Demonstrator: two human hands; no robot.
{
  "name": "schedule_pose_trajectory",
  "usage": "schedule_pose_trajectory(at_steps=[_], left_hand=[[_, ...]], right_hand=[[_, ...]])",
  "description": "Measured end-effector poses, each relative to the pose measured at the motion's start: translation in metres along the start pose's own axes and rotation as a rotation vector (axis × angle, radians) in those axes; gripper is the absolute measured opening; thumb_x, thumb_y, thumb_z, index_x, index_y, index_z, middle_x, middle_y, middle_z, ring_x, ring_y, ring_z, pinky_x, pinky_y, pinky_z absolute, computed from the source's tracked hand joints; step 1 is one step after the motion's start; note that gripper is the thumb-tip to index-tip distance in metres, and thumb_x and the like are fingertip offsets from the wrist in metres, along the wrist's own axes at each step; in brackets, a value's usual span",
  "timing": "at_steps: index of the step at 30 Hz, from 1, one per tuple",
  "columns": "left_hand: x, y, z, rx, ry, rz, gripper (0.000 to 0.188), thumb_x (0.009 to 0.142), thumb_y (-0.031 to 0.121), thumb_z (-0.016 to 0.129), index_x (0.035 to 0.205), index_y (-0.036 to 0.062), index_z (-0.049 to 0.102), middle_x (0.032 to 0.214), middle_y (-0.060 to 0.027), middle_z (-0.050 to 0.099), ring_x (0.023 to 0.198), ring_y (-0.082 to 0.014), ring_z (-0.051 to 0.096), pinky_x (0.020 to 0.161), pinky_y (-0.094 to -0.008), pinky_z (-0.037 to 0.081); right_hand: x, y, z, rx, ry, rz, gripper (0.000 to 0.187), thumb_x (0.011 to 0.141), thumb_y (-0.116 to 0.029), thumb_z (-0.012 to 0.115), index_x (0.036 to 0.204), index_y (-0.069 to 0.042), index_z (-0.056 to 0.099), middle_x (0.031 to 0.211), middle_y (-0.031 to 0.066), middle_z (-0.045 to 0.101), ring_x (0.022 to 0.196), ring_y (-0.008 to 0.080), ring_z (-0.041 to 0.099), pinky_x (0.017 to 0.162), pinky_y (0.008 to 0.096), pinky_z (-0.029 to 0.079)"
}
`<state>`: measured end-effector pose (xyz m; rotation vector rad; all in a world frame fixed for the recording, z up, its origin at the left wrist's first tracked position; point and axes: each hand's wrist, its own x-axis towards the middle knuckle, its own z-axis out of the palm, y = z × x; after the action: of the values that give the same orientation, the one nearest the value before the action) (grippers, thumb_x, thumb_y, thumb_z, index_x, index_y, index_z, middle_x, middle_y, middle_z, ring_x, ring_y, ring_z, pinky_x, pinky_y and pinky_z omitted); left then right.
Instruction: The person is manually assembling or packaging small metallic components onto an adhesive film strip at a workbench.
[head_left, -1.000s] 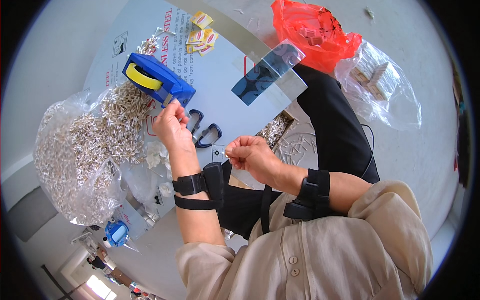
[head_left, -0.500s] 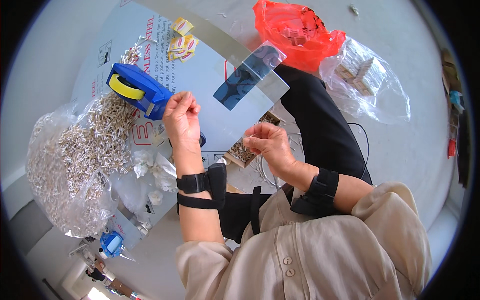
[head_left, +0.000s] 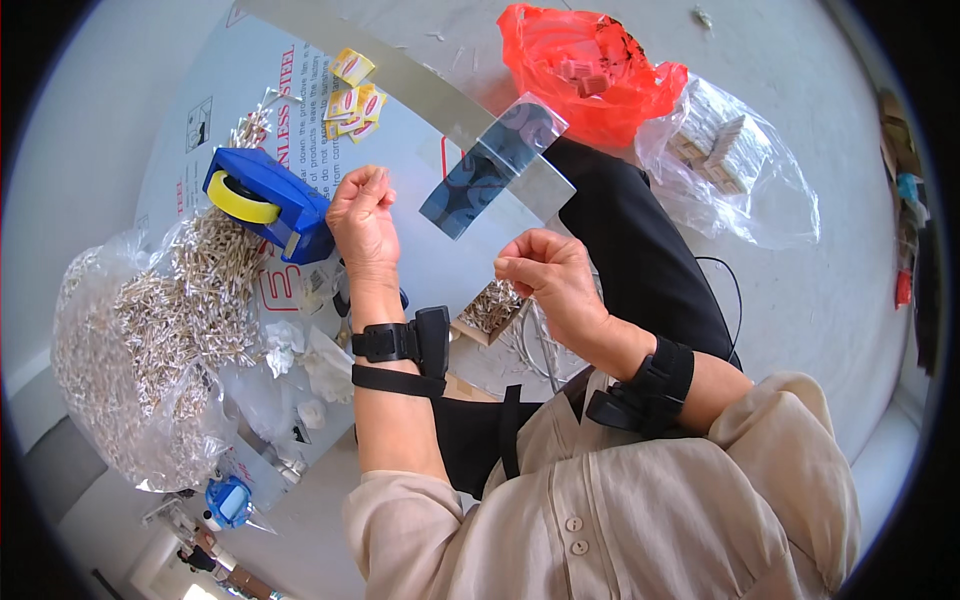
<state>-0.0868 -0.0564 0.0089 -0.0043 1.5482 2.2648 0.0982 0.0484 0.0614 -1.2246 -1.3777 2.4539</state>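
Observation:
My left hand (head_left: 364,225) is raised over the table, with thumb and fingertips pinched together. Whatever it pinches is too small to make out. Just left of it stands a blue tape dispenser (head_left: 290,205) with a yellow roll. My right hand (head_left: 562,280) hangs beyond the table edge, near my knee, its thumb and forefinger also pressed together; I cannot see what is between them. Left of the dispenser, a clear plastic bag (head_left: 85,340) spills a heap of small pale sticks (head_left: 190,310). Below my right hand, an open box (head_left: 480,334) contains similar sticks.
Yellow sachets (head_left: 352,66) lie at the table's far side. A dark blue patterned sheet (head_left: 465,190) overlaps the table's right corner. On the floor are a red plastic bag (head_left: 535,60) with reddish blocks and a clear bag (head_left: 785,205) with white bundles. Crumpled white tissue (head_left: 330,368) lies by my left forearm.
My right hand has risen slightly and shifted right, away from the box, and its fingers look more closed. My left hand has moved up a little, still pinched.

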Motion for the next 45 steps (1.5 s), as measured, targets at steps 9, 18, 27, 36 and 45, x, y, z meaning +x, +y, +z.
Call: schedule_pose_trajectory(at_steps=[9,18,27,36,45], left_hand=[[-0.002,0.003,0.007,-0.161,0.008,-0.219,0.002,0.077,-0.003,0.062,0.076,-0.0022,0.060,0.069,-0.0044,0.056,0.060,-0.0108,0.047,0.056,-0.0230,0.039],[-0.013,0.009,0.010,0.549,-0.112,0.228,0.004,0.074,-0.003,0.068,0.076,-0.0012,0.064,0.070,0.0000,0.060,0.061,-0.0062,0.050,0.057,-0.0198,0.042],[-0.009,-0.005,0.010,0.491,-0.025,0.172,0.007,0.073,-0.001,0.070,0.076,-0.0003,0.064,0.068,0.0014,0.060,0.062,-0.0050,0.052,0.059,-0.0188,0.044],[0.008,-0.006,0.006,0.638,-0.097,0.244,0.011,0.075,-0.001,0.069,0.084,-0.0023,0.064,0.069,0.0005,0.059,0.061,-0.0046,0.052,0.059,-0.0190,0.046],[0.011,0.005,0.008,0.502,-0.110,0.082,0.009,0.076,-0.002,0.068,0.085,-0.0025,0.065,0.071,0.0007,0.059,0.064,-0.0048,0.051,0.061,-0.0184,0.044]], right_hand=[[-0.006,0.010,-0.004,-0.013,0.011,0.009,0.008,0.081,-0.001,0.064,0.075,-0.001,0.060,0.066,0.0033,0.060,0.055,0.0067,0.049,0.050,0.0197,0.038],[-0.019,-0.016,-0.014,0.018,-0.021,0.024,0.007,0.082,-0.001,0.063,0.075,0.000,0.060,0.066,0.0039,0.060,0.054,0.0068,0.048,0.049,0.0192,0.037],[0.000,0.020,-0.016,-0.012,0.076,-0.013,0.008,0.082,0.000,0.063,0.075,0.000,0.059,0.065,0.0046,0.059,0.052,0.0066,0.048,0.046,0.0195,0.036],[0.017,0.034,-0.008,0.004,0.187,0.011,0.008,0.080,0.000,0.065,0.073,0.001,0.060,0.062,0.0035,0.058,0.051,0.0067,0.048,0.044,0.0201,0.037],[0.015,0.031,-0.006,0.009,0.169,0.003,0.008,0.079,0.001,0.065,0.073,0.000,0.060,0.063,0.0026,0.058,0.053,0.0062,0.049,0.046,0.0198,0.037]])
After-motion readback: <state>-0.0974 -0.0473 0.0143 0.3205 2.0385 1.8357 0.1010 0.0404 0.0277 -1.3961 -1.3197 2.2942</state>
